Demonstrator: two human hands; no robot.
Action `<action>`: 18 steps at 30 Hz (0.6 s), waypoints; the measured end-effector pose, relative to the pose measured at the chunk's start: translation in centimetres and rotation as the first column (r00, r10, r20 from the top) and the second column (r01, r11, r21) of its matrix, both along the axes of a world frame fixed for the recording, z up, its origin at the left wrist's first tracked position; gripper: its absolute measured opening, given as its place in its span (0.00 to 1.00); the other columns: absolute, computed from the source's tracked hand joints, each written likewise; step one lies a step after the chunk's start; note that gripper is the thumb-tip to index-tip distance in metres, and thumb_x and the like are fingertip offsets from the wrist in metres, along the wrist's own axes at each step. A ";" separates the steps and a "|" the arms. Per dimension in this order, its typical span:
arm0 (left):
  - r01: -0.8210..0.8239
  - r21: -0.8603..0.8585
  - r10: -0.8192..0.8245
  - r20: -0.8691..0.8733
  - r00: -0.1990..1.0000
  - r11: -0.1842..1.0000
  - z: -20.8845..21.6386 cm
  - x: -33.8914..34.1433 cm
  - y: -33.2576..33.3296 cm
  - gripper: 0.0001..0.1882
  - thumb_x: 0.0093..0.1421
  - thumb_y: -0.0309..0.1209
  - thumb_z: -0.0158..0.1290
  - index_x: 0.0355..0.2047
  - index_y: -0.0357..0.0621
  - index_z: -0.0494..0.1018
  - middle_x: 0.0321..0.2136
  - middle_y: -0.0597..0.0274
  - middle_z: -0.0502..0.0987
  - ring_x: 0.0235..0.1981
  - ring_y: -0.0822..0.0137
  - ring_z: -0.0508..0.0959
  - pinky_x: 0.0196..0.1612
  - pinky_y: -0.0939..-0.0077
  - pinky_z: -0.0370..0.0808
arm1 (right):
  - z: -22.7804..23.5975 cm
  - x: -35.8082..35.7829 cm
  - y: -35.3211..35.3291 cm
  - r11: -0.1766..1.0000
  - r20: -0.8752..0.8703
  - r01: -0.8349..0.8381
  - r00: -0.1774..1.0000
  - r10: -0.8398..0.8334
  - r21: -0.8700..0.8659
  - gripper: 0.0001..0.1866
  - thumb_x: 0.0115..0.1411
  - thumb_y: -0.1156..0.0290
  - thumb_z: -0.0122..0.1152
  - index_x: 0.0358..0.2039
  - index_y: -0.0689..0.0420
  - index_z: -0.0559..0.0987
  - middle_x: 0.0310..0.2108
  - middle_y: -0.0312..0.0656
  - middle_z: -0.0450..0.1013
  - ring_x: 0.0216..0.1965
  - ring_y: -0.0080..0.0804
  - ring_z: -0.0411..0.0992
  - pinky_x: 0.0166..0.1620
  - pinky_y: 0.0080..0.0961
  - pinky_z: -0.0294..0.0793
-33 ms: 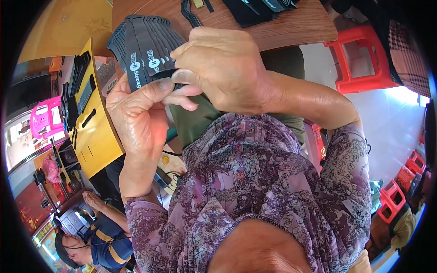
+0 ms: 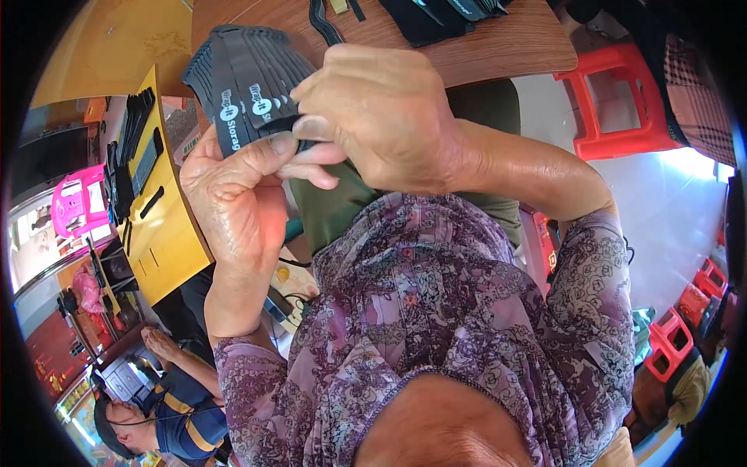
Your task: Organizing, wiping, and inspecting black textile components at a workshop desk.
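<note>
A fanned stack of dark grey fabric straps (image 2: 253, 66) with white printing rises above my lap, at the table's near edge. My left hand (image 2: 233, 191) grips its lower end, the thumb pressed across the front. From the right, my right hand (image 2: 381, 121) is closed at the same end, its thumb and fingertips pinching the edge of a strap. Both thumbs nearly touch there. The back of my right hand hides most of what its fingers hold.
The brown wooden table (image 2: 513, 50) carries more black straps (image 2: 428, 23). At left, a yellow board (image 2: 167, 249) holds black strips (image 2: 144, 159). A red plastic stool (image 2: 622, 101) stands at right. Another person (image 2: 167, 405) sits at lower left.
The strap stack has shifted very slightly to the left at its printed part. Both hands keep almost the same place and grip.
</note>
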State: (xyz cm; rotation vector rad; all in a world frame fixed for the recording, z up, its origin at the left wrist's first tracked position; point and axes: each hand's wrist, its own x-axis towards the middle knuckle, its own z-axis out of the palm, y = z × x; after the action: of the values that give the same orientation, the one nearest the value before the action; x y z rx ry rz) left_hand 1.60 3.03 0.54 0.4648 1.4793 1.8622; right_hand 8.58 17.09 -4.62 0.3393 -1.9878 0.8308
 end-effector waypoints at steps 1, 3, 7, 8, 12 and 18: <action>-0.021 0.010 0.021 -0.016 1.000 1.000 -0.1 0.0 0.1 0.14 0.48 0.13 0.45 0.37 0.23 0.64 0.28 0.43 0.75 0.22 0.47 0.78 0.21 0.65 0.78 | 0.2 -0.1 0.2 1.000 0.000 0.001 1.000 -0.001 0.001 0.04 0.43 0.76 0.62 0.21 0.61 0.76 0.22 0.45 0.72 0.22 0.39 0.70 0.24 0.28 0.69; -0.041 0.021 0.041 -0.030 0.999 0.999 -0.3 0.0 0.2 0.14 0.48 0.13 0.46 0.37 0.22 0.64 0.28 0.43 0.75 0.21 0.48 0.78 0.21 0.64 0.78 | 0.6 -0.5 0.9 0.993 0.096 0.029 0.995 -0.018 -0.116 0.03 0.44 0.76 0.61 0.20 0.60 0.77 0.19 0.44 0.71 0.22 0.38 0.70 0.24 0.27 0.69; -0.034 0.047 0.037 -0.076 0.996 0.998 -1.4 -0.4 0.1 0.13 0.49 0.14 0.46 0.36 0.22 0.65 0.28 0.44 0.75 0.19 0.50 0.77 0.21 0.65 0.78 | 0.8 -0.4 1.1 0.890 0.306 -0.035 0.932 0.193 -0.455 0.04 0.48 0.76 0.60 0.20 0.62 0.77 0.15 0.36 0.70 0.17 0.19 0.67 0.21 0.17 0.65; -0.023 0.063 0.029 -0.096 0.995 0.998 -1.6 -0.5 0.0 0.12 0.49 0.15 0.46 0.36 0.22 0.65 0.28 0.44 0.75 0.19 0.50 0.77 0.22 0.65 0.78 | 0.8 -0.4 1.2 0.890 0.307 -0.035 0.932 0.193 -0.454 0.04 0.48 0.76 0.60 0.20 0.62 0.77 0.15 0.36 0.70 0.17 0.19 0.67 0.21 0.17 0.65; 0.003 0.031 -0.001 -0.057 0.998 1.000 -1.4 -0.5 -0.3 0.12 0.51 0.17 0.48 0.36 0.22 0.65 0.27 0.44 0.75 0.20 0.50 0.78 0.25 0.66 0.78 | 0.7 -0.8 1.5 0.912 0.303 -0.082 0.928 0.218 -0.403 0.04 0.49 0.77 0.59 0.19 0.62 0.76 0.14 0.35 0.69 0.17 0.16 0.65 0.20 0.16 0.63; -0.131 0.092 0.128 0.030 0.991 0.987 -0.9 0.9 0.4 0.19 0.53 0.33 0.56 0.42 0.36 0.66 0.34 0.59 0.73 0.30 0.66 0.76 0.29 0.73 0.76 | 1.8 -1.5 0.0 1.000 0.068 0.003 0.998 -0.002 -0.018 0.01 0.44 0.79 0.58 0.20 0.60 0.75 0.17 0.43 0.68 0.20 0.36 0.69 0.22 0.27 0.66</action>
State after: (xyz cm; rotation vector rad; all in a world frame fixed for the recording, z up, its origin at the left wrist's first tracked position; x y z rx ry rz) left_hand 2.50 3.45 -0.36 0.3973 1.4405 2.0391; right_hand 7.08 17.12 -2.85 0.3017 -2.0417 0.8689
